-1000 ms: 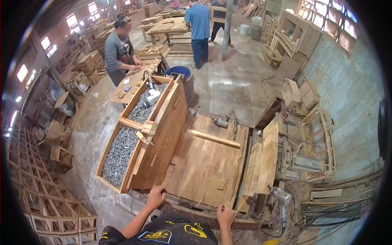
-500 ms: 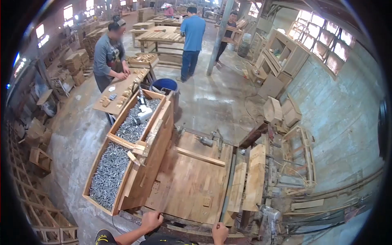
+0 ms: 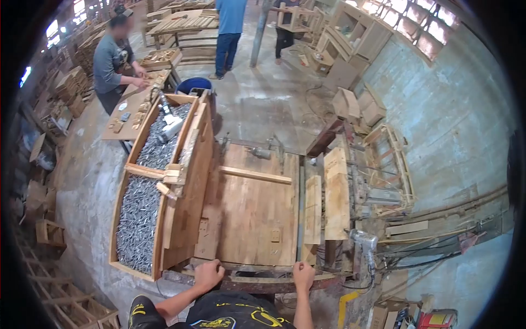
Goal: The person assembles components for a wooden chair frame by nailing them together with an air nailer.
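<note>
At the near edge of the wooden panel (image 3: 252,219), my left hand (image 3: 209,274) rests with its fingers curled; whether it holds something is too small to tell. My right hand (image 3: 303,274) is closed at the panel's near right corner, its fingertips hidden. A narrow wood strip (image 3: 256,175) lies across the panel. To the left stand wooden boxes of screws (image 3: 137,219), with a power tool (image 3: 171,127) lying on the screws in the far one. Two pale boards (image 3: 336,192) lie to the right of the panel.
A pneumatic tool (image 3: 364,239) hangs at the right of the bench. Beyond the screw boxes are a blue bin (image 3: 194,85) and a person (image 3: 115,66) at a small table. Two more people stand farther back. A metal post (image 3: 260,35) rises behind the bench.
The view has tilted downward, so the bench appears higher and more of my lap shows. Both hands remain at the panel's near edge. The far person by the post holds a wooden frame.
</note>
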Demonstrator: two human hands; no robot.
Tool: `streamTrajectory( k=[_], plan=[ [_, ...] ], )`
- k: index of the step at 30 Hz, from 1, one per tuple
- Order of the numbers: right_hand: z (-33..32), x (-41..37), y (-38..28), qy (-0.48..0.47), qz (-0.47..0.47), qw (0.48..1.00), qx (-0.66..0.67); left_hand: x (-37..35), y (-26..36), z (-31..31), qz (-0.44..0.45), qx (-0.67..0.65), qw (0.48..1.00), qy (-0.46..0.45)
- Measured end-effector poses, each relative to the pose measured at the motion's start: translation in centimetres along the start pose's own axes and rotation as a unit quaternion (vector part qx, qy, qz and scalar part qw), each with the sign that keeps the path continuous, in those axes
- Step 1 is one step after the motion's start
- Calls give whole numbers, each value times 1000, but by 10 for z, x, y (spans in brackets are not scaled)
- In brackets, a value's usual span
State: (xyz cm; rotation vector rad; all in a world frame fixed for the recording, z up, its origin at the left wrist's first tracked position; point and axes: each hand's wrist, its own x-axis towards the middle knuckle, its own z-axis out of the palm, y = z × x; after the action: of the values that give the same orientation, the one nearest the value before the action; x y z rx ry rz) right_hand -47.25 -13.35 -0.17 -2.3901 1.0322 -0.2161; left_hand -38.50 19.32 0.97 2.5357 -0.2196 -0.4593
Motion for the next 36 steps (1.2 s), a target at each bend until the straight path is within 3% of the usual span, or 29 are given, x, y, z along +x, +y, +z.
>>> streamTrajectory(
  k=[9,11,12,14,16,18,20,24,25,27,28,29,31,33,36],
  plan=[
    [-8,-1,-15,8,-22,999,-27,3,8,-13,-13,-57,998,-19],
    [-5,-2,-9,5,-21,1000,-15,9,19,-31,60,-275,948,-150],
    [-3,-1,-9,11,-17,1000,-19,13,33,-48,94,-380,894,-216],
    [-4,-2,-8,15,-11,999,-38,7,87,-118,291,-490,738,-361],
    [-3,-2,-5,22,-41,997,-54,-1,129,-160,443,-617,457,-463],
    [4,-1,4,6,-20,1000,-12,-22,176,-183,616,-599,295,-418],
    [0,-3,-7,2,-5,1000,-7,-41,190,-189,656,-523,215,-501],
    [1,0,2,10,-42,999,-10,-48,194,-187,699,-447,251,-499],
    [5,0,7,22,-42,998,-31,-52,196,-192,725,-480,280,-407],
    [10,5,9,16,-50,998,-39,-62,201,-204,665,-614,400,-145],
    [9,3,15,10,-49,998,-46,-71,205,-211,598,-668,434,-86],
    [7,3,21,14,-47,998,-50,-84,214,-219,525,-729,437,-49],
    [15,9,27,9,-60,997,-47,-108,234,-211,409,-812,416,12],
    [13,8,22,9,-68,997,-25,-122,238,-166,432,-839,326,-59],
    [6,4,8,-8,-47,999,-19,-116,252,-161,461,-838,258,-133]
  ],
)
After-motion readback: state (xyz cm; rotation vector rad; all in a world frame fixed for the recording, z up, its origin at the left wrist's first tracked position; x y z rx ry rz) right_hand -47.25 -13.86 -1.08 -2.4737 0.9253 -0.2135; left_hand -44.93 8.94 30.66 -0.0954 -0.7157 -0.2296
